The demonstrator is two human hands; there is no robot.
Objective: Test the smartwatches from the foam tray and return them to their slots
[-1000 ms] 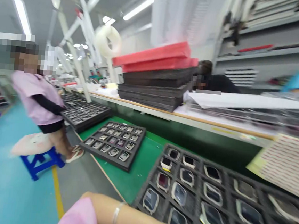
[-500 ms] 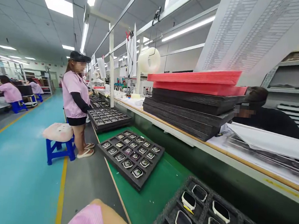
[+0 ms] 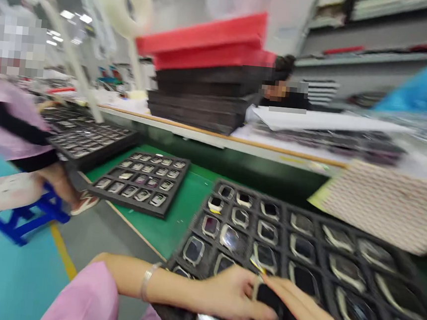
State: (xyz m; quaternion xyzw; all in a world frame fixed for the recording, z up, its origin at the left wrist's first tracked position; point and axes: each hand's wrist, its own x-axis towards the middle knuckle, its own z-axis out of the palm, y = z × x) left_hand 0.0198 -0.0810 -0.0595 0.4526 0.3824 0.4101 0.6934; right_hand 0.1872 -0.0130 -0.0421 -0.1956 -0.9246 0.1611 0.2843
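Observation:
My left hand (image 3: 229, 293), with a silver bracelet at the wrist, is closed on a watch (image 3: 271, 297) with a dark face and a pale case. From the lower right my right hand (image 3: 308, 315) reaches over the same watch, its long fingers pressed along the edge. Both hands are over the near part of a black foam tray (image 3: 202, 224), whose compartments hold many square watches with pale frames. A small yellow tab (image 3: 257, 264) sticks out by a watch just beyond my fingers. Blur and the fingers hide part of the held watch.
Another foam tray of watches (image 3: 168, 203) lies left on the green bench (image 3: 193, 178). Behind stands a shelf edge (image 3: 201, 133) bearing stacked black foam (image 3: 200, 96) and red foam (image 3: 209, 40). A sheet of labels (image 3: 385, 207) overhangs at right. A co-worker (image 3: 10, 127) stands left.
The view has swung right and down to the near tray. Both my hands have come into view, holding a watch; before, only a sleeve and forearm showed.

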